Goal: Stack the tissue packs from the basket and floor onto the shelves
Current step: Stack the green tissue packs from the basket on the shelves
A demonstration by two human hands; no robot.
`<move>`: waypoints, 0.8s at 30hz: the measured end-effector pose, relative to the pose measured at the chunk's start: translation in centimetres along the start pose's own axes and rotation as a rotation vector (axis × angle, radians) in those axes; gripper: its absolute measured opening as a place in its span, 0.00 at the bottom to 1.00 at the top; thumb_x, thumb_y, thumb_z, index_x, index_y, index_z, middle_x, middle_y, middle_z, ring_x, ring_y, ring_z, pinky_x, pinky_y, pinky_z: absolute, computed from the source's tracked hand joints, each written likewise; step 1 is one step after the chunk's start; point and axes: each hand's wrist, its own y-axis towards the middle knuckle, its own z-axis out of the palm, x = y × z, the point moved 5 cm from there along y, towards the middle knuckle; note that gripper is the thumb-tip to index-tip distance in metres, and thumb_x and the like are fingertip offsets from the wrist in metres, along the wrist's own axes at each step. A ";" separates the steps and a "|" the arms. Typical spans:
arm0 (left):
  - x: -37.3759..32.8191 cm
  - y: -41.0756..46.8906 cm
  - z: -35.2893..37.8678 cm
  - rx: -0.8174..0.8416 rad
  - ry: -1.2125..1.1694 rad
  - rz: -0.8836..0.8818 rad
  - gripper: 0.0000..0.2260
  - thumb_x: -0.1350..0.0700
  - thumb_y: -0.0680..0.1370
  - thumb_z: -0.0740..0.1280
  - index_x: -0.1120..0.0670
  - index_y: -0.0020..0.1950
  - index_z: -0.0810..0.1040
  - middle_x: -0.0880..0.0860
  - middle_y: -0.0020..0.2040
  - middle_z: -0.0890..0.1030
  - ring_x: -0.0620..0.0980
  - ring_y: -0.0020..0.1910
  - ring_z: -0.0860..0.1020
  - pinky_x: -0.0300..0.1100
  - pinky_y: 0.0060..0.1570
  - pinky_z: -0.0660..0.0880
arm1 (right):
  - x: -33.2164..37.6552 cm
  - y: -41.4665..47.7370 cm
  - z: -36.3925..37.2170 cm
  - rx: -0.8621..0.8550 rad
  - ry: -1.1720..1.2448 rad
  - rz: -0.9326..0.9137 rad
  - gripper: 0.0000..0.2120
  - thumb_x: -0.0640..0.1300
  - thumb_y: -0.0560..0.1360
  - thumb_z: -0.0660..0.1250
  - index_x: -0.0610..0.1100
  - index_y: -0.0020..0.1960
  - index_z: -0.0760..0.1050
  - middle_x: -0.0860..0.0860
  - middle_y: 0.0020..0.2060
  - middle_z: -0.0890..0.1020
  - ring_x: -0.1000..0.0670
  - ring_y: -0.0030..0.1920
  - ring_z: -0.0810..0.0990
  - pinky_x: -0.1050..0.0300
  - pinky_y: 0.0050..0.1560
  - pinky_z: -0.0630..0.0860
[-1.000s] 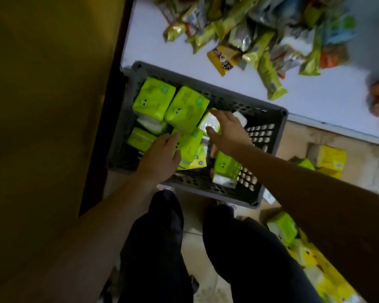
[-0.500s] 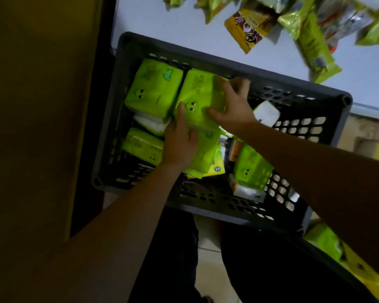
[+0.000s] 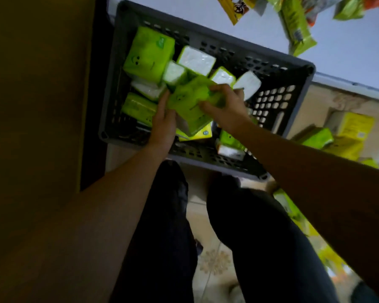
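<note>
A big white shelf [image 3: 348,51] ran across the top, with shiny snack bags [image 3: 295,29] lying on it. Just below it sat a dark grey basket [image 3: 225,45] with holes in its walls. Many tissue packs [image 3: 149,55] lay inside it in a jumble, some flat and some on end with their white ends showing. More green and yellow floor packs [image 3: 348,132] lay on the ground to the right of the basket. One lifted pack [image 3: 188,103] was tipped up over the middle of the basket, on top of the others. The left hand [image 3: 164,127] held its near left side with its fingers curled against it. The right hand [image 3: 228,112] gripped its far right edge from above. The pack looked light and squashy, with a smooth plastic wrap that could slip. It would likely dent if squeezed hard, but not break. Holding it by two opposite sides with a soft squeeze seemed the best way to carry it.
</note>
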 end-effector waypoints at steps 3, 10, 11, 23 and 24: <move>-2.7 -6.8 -0.6 -0.022 -0.147 -0.194 0.15 0.58 0.81 0.53 0.51 0.67 0.69 0.48 0.32 0.79 0.45 0.31 0.76 0.35 0.30 0.73 | 1.6 -7.2 -2.4 0.011 0.037 0.060 0.23 0.49 0.70 0.72 0.46 0.63 0.72 0.44 0.57 0.65 0.50 0.56 0.69 0.74 0.50 0.60; -15.0 -23.7 -3.6 0.073 -0.084 -0.175 0.19 0.61 0.80 0.59 0.53 0.71 0.66 0.55 0.61 0.76 0.49 0.54 0.74 0.47 0.54 0.72 | 11.9 -22.9 -11.2 0.046 0.039 0.055 0.23 0.53 0.71 0.71 0.46 0.63 0.73 0.42 0.62 0.68 0.45 0.64 0.71 0.61 0.66 0.65; -17.1 -25.6 -4.1 0.077 -0.066 -0.136 0.20 0.61 0.79 0.60 0.53 0.71 0.66 0.57 0.59 0.76 0.51 0.52 0.74 0.47 0.52 0.72 | 14.0 -24.5 -12.7 0.043 0.036 0.018 0.23 0.53 0.71 0.70 0.46 0.64 0.72 0.41 0.62 0.70 0.44 0.63 0.71 0.58 0.66 0.66; -43.0 -40.4 -7.8 0.175 -0.138 0.512 0.21 0.62 0.76 0.58 0.54 0.68 0.69 0.56 0.62 0.74 0.51 0.58 0.74 0.44 0.57 0.71 | 37.0 -37.3 -29.9 -0.250 -0.049 -0.544 0.19 0.49 0.75 0.67 0.45 0.64 0.74 0.45 0.59 0.78 0.46 0.60 0.76 0.64 0.56 0.66; -45.2 -41.5 -8.3 0.147 -0.112 0.599 0.21 0.60 0.74 0.59 0.51 0.67 0.70 0.57 0.64 0.72 0.51 0.60 0.72 0.42 0.61 0.69 | 39.0 -38.1 -30.9 -0.296 -0.053 -0.612 0.19 0.49 0.75 0.67 0.44 0.64 0.74 0.44 0.60 0.78 0.47 0.61 0.75 0.64 0.58 0.64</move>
